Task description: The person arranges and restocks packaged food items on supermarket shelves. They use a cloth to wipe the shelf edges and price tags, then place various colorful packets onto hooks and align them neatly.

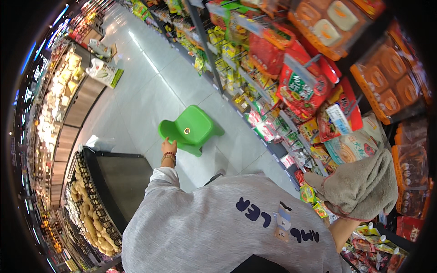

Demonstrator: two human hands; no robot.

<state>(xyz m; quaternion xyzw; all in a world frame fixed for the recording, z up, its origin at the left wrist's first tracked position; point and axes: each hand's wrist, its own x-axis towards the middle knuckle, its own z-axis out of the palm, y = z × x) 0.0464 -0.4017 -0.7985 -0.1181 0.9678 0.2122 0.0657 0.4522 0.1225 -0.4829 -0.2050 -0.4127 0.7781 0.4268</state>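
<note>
A small green plastic chair (195, 124) stands on the floor before me, with a round hole in its seat. My left hand (169, 146), a beaded bracelet at its wrist, grips the rim of the chair's low back. A grey-brown plush cloth (358, 186) covers my right hand (345, 228), so its fingers are hidden and only the wrist and forearm show. The cloth is up against the hanging goods, just below a pale bag of food (355, 145) with printed writing.
Shelves of packaged food (269, 85) run along my right, with price tags sticking out. To my left stand a dark bin (119, 177) and a wire-edged rack of ginger-like roots (90, 218). White-and-green sacks (105, 72) lean by a wooden produce counter (80, 105). Glossy tiles (150, 88) cover the aisle.
</note>
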